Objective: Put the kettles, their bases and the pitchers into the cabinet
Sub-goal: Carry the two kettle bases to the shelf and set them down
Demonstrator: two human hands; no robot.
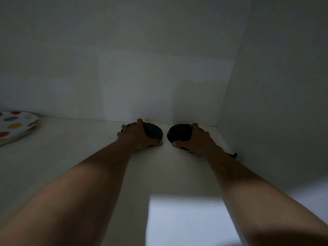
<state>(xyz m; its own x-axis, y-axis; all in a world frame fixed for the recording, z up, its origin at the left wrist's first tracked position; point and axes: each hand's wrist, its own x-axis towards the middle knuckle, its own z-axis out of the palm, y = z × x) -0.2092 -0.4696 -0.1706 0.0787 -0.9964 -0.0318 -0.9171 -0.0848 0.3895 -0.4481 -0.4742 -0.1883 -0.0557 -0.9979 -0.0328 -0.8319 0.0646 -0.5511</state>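
Two round black kettle bases sit side by side at the back of a dim white cabinet shelf [74,157], close to the back wall. My left hand [137,137] grips the left base [154,133], fingers over its top and thumb at its near rim. My right hand [194,139] grips the right base [179,134] the same way. A narrow gap separates the two bases. A dark cord end [234,155] lies by the right wall behind my right wrist. No kettle or pitcher is in view.
A white plate with coloured dots [16,126] lies at the far left of the shelf. The cabinet's right side wall [275,103] stands close to the right base. A bright patch of light falls on the shelf's near edge [186,219].
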